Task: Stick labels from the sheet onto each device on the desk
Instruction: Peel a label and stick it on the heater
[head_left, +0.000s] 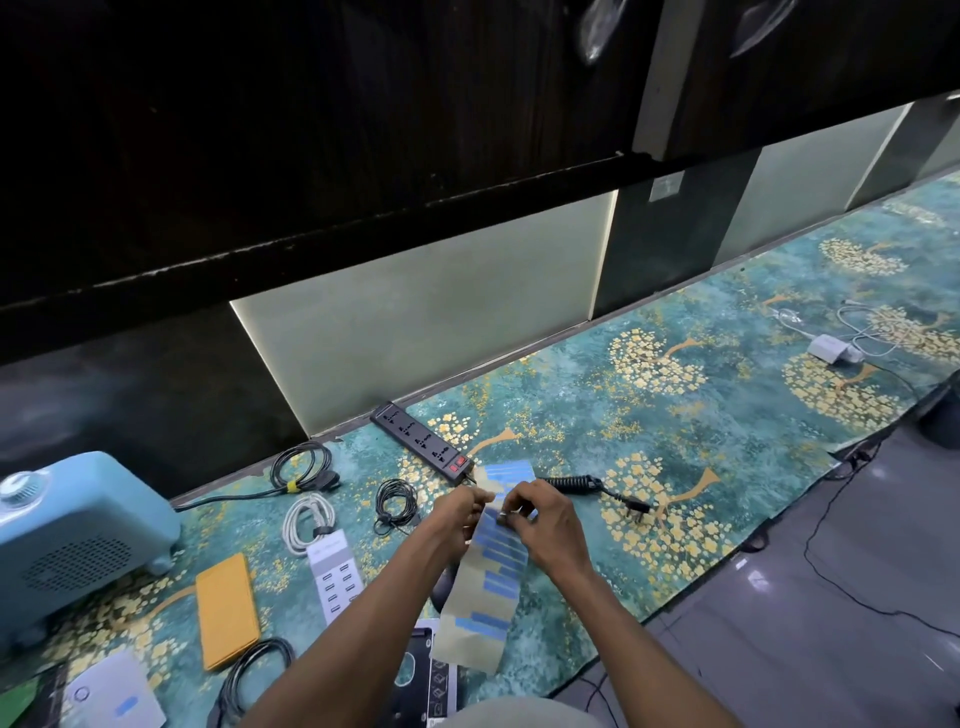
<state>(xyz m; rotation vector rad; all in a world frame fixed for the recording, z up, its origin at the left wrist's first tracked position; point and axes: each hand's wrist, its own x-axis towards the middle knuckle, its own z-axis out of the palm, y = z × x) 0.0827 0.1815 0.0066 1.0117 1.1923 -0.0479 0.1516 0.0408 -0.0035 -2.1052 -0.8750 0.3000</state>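
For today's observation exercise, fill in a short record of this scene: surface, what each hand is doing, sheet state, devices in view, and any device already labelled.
surface: desk with a teal floral cover
left hand: grips the label sheet
right hand: pinches at the sheet, apparently peeling a label
sheet: held above the desk, blue labels remaining
devices: power strip, yellow slab, USB hub, blue heater
already labelled: white box bears a blue label

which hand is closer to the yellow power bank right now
Left. The left hand holds the label sheet just right of the yellow power bank; the right hand, also on the sheet, is farther right.
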